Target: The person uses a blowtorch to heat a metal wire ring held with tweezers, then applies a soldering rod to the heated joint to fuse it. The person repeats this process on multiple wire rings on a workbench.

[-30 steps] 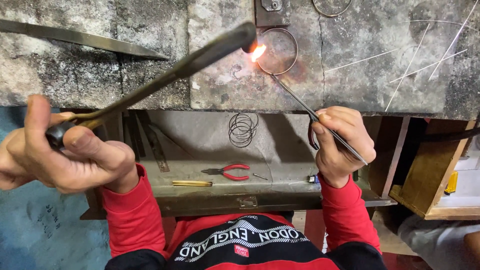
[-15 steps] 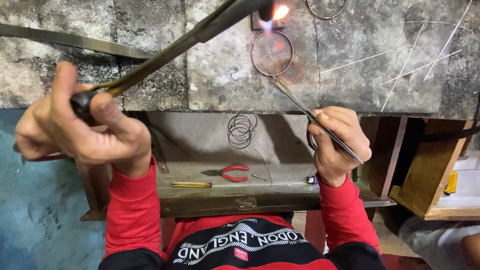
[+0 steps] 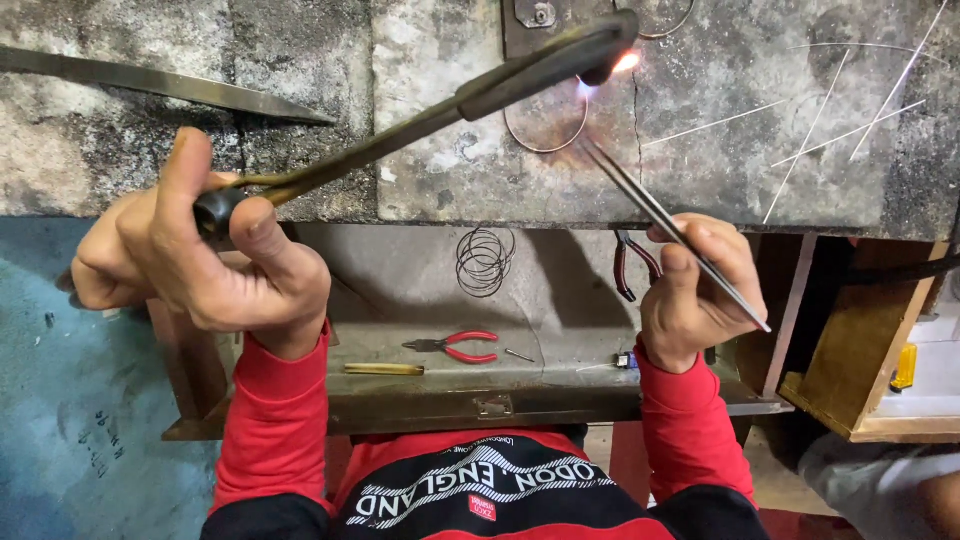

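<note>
Fingers of the left hand (image 3: 190,255) grip the torch (image 3: 450,110); right hand (image 3: 700,290) pinches tweezers (image 3: 665,225). Flame heats the wire ring (image 3: 545,125) on the stone slab (image 3: 760,110). Joining looks unfinished.

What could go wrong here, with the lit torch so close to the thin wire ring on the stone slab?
1. The flame sits at the wire ring; such thin wire may overheat and melt.
2. The left hand and right hand are bare, and the tweezers reach right beside the flame; heat may travel along them to the fingers.
3. The red sleeves lie below the torch, so a slip might scorch them.
</note>
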